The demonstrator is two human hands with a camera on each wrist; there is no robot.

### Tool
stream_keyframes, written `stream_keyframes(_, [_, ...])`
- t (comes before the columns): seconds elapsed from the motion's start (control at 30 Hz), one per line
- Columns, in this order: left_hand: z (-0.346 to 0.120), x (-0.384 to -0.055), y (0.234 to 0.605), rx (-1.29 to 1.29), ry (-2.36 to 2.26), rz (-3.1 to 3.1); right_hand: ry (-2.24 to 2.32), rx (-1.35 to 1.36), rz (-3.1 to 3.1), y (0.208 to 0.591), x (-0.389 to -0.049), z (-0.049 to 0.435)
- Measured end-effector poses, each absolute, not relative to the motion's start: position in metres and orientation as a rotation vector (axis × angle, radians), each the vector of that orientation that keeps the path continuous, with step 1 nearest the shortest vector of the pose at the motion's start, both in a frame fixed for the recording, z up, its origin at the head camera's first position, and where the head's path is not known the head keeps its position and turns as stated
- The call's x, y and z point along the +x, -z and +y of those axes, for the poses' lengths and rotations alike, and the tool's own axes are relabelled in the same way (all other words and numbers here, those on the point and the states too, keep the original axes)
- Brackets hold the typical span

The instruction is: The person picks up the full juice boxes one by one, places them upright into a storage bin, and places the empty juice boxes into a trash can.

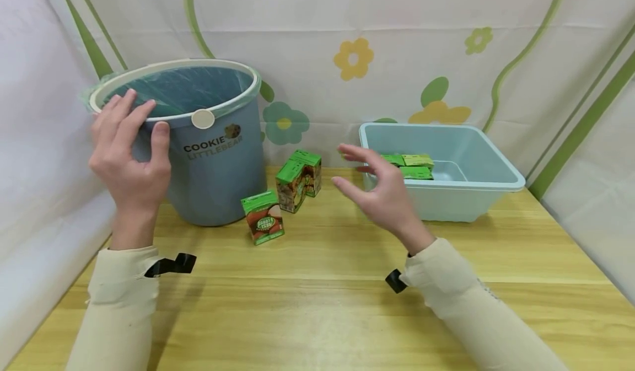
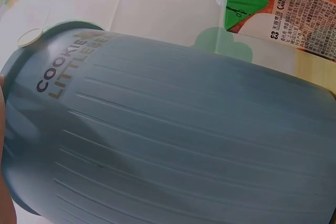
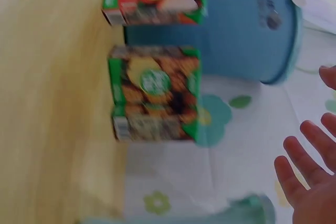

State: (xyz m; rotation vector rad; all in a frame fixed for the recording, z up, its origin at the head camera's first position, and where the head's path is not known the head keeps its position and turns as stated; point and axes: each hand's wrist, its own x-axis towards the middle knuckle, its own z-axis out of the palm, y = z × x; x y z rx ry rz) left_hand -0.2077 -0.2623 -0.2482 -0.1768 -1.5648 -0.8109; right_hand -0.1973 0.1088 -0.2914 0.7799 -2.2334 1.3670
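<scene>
At the left, my left hand (image 1: 131,145) is up against the near rim of a blue bin (image 1: 218,178), fingers extended over its edge and thumb spread, with no object held. The bin bears the words "COOKIE LITTLEBEAR" and has a thin green liner (image 1: 183,87). A red and green juice box (image 1: 264,216) stands slightly tilted on the table beside the bin. Two brown and green juice boxes (image 1: 299,179) stand close together behind it. My right hand (image 1: 382,194) hovers between these boxes and a pale blue basin (image 1: 446,203), fingers apart and nothing in them.
Several green-topped boxes (image 1: 416,172) lie in the left part of the basin. Behind the bin and basin hangs a white curtain (image 1: 317,84) with flower prints, at the back edge of the wooden table (image 1: 297,305). Black straps (image 1: 171,265) circle the cuffs.
</scene>
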Motion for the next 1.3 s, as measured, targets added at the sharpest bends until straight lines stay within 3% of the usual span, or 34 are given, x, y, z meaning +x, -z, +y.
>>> stream_keyframes(0.57, [-0.265, -0.208, 0.25, -0.171, 0.802, -1.576, -1.503, 0.936, -2.558, 0.323, -0.208, 0.024])
stream_keyframes(1.3, [-0.263, -0.209, 0.25, -0.174, 0.799, -1.569, -1.302, 1.034, -2.658, 0.344, -0.215, 0.006])
